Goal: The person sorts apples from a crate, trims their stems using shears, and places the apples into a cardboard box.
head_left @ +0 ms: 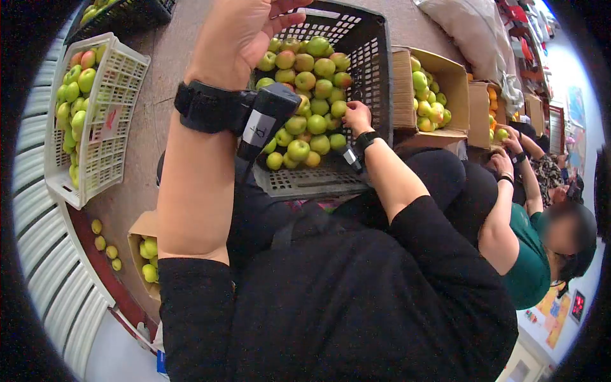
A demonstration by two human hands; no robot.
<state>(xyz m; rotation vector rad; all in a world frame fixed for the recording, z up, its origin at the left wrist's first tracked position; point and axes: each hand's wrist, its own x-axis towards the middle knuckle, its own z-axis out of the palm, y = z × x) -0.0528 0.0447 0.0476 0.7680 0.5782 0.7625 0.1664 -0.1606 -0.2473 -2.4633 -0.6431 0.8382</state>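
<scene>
In front of me a black plastic crate [378,44] stands tilted, holding many green apples with a red blush. My right hand [358,120] reaches in at the crate's right side, its fingers closed on a green apple [338,109] at the edge of the pile. My left hand [254,32] is raised over the crate's upper left, partly cut off by the frame's top. Its visible fingers are apart, with nothing seen between them. Both wrists wear black straps with small devices; the left device [270,114] covers some apples.
A white crate [121,89] of apples stands left, with loose apples [100,242] on the floor below it. Cardboard boxes [402,89] of fruit line the right, near a pale sack [471,32]. A co-worker in a green shirt [531,261] sits at the right; another person is beyond.
</scene>
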